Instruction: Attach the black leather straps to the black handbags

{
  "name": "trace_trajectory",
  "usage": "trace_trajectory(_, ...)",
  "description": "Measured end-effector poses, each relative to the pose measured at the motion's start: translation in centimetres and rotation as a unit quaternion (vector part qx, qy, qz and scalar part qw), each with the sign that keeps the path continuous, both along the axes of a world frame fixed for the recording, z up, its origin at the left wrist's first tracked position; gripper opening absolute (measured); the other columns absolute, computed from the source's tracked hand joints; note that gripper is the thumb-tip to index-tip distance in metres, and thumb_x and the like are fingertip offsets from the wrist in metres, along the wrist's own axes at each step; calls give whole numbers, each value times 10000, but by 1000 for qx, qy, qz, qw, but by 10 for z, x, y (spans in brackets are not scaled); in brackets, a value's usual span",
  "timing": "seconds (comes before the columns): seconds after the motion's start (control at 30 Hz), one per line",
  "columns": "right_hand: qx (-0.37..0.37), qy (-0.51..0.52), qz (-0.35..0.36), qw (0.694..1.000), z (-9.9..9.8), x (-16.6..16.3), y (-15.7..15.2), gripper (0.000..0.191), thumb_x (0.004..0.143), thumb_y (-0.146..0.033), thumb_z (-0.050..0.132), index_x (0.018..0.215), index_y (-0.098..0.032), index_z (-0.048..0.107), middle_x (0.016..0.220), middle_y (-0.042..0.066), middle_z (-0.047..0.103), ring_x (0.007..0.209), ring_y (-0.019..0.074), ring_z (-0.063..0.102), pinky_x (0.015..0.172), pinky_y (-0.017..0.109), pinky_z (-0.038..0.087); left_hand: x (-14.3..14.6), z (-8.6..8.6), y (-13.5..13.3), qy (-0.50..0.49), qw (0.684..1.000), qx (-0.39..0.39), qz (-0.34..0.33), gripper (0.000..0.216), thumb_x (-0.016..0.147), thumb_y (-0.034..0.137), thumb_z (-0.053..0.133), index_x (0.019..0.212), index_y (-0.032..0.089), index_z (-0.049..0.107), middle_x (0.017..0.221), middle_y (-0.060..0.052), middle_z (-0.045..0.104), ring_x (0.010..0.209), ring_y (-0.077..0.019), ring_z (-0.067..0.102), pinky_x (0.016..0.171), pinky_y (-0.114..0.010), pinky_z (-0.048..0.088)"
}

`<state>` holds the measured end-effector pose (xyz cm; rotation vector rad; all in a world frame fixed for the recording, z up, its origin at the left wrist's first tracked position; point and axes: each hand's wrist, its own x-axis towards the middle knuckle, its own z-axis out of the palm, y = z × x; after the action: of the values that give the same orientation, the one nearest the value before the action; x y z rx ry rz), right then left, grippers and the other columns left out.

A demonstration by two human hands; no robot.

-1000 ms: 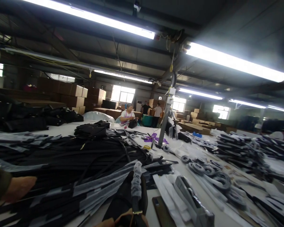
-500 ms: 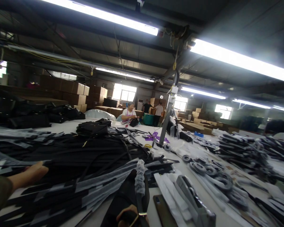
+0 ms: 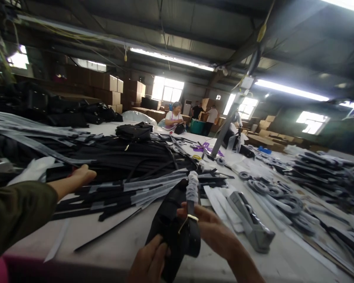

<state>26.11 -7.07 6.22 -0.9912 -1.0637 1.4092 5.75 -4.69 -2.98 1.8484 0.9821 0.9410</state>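
Note:
Both my hands are low in the middle of the view, on a black bag [image 3: 167, 222]. My left hand [image 3: 149, 261] is closed around the bag's lower edge. My right hand [image 3: 215, 234] pinches the bag's black strap [image 3: 194, 239] just beside a gold buckle [image 3: 185, 221]. The bag's handle [image 3: 192, 188] stands up, wrapped in white film. To my left, another person's hand [image 3: 82, 176] on a green-sleeved arm [image 3: 17, 212] reaches into a big pile of black straps [image 3: 120, 161].
A grey tape dispenser [image 3: 252, 227] lies right of the bag on the white table [image 3: 106, 239], with several grey rolls [image 3: 262, 189] beyond it. A slanted metal pole [image 3: 224, 131] rises mid-table. More strap heaps [image 3: 327, 173] lie at right. A seated person [image 3: 174, 117] works at the far end.
The view has dropped toward the table. My two hands have come up into sight holding the bag and strap. The green-sleeved arm has stretched farther right into the strap pile.

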Motion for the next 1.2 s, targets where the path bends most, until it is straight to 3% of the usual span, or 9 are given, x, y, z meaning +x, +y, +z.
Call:
trace_trajectory(0.13, 3, 105, 10, 994, 23, 0, 9, 535, 827, -529, 653, 1173, -121, 647, 1173, 172, 683, 1112, 283, 630, 989, 438, 435, 8, 10, 6, -59, 983, -153, -86, 383, 934, 470, 356, 761, 176, 530, 500, 89, 297, 426, -83, 311, 425, -202, 241)
trace_trajectory(0.3, -27, 92, -131, 987, 46, -30, 43, 323, 870, -457, 644, 831, -137, 657, 549, 1, 659, 545, 155, 662, 644, 287, 558, 2, 23, 1, -38, 983, -164, -77, 299, 927, 394, 383, 781, 186, 540, 522, 78, 309, 463, -103, 325, 452, -215, 245)
trace_trajectory(0.5, 13, 174, -272, 946, 53, -16, 91, 367, 866, -468, 657, 673, -185, 524, 386, -114, 382, 367, 70, 452, 501, 213, 511, -19, -22, -22, -17, 991, -92, -96, 403, 967, 461, 334, 802, 184, 575, 596, 46, 415, 536, -113, 395, 546, -231, 328)
trace_trajectory(0.63, 14, 175, -265, 948, 43, -19, 108, 406, 849, -495, 666, 646, -190, 491, 372, -132, 303, 330, 58, 353, 408, 187, 422, -31, -49, -28, -24, 990, -95, -101, 501, 964, 552, 272, 829, 185, 585, 538, 56, 384, 466, -106, 350, 477, -230, 295)
trace_trajectory(0.73, 19, 165, -233, 958, 42, -25, 109, 381, 845, -484, 675, 665, -180, 534, 387, -115, 349, 366, 70, 411, 430, 194, 437, -41, -49, -20, -2, 985, -100, -142, 476, 974, 535, 272, 821, 196, 570, 503, 55, 432, 421, -106, 408, 455, -214, 330)
trace_trajectory(0.87, 0, 125, -179, 976, 48, -21, 88, 343, 868, -484, 640, 831, -144, 655, 532, -17, 599, 514, 138, 597, 561, 270, 536, -52, -25, 1, 30, 993, 51, -99, 330, 967, 426, 397, 799, 214, 587, 677, -4, 611, 615, -150, 587, 601, -222, 446)
trace_trajectory(1.0, -16, 75, -72, 994, 44, -17, 50, 471, 906, -559, 532, 1116, -155, 655, 990, 106, 736, 930, 230, 686, 867, 369, 527, -39, 17, 23, -17, 979, 203, 11, 211, 941, 358, 472, 1021, 217, 606, 953, -62, 672, 917, -225, 626, 828, -323, 473)
trace_trajectory(1.13, 33, -89, -93, 991, 37, -23, 20, 418, 908, -519, 547, 1139, -189, 659, 1056, 93, 726, 972, 243, 668, 872, 378, 502, -5, 58, 36, -32, 986, 155, -46, 269, 934, 366, 493, 1149, 221, 567, 1122, -83, 653, 1051, -254, 590, 922, -388, 448)
trace_trajectory(1.2, 70, -242, -123, 960, 40, -24, 12, 365, 911, -498, 539, 991, -183, 706, 942, 68, 736, 900, 233, 670, 817, 343, 499, 11, 74, 39, -47, 991, 85, -93, 261, 932, 363, 508, 1143, 220, 563, 1108, -74, 659, 1034, -245, 602, 904, -377, 461)
